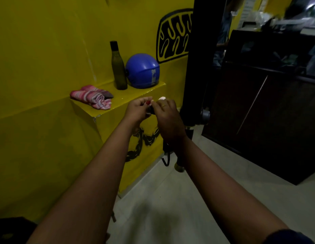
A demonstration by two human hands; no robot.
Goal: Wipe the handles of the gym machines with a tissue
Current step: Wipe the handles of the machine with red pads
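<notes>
Both my hands meet in front of the yellow ledge [135, 96]. My right hand [166, 114] curls round a white tissue [162, 98] that peeks out above its fingers. My left hand [138, 110] pinches a small dark object [152, 110] between the two hands; what it is stays unclear. A black machine handle with gold-coloured collars [189, 132] hangs below my right wrist, partly hidden by my forearm. The black machine upright [197, 59] rises just right of my hands.
On the ledge lie a pink striped cloth [93, 96], a dark bottle [118, 67] and a blue ball [142, 71]. Yellow walls close off the left. A dark wooden cabinet [269, 111] stands at the right. Pale tiled floor [170, 208] spreads below.
</notes>
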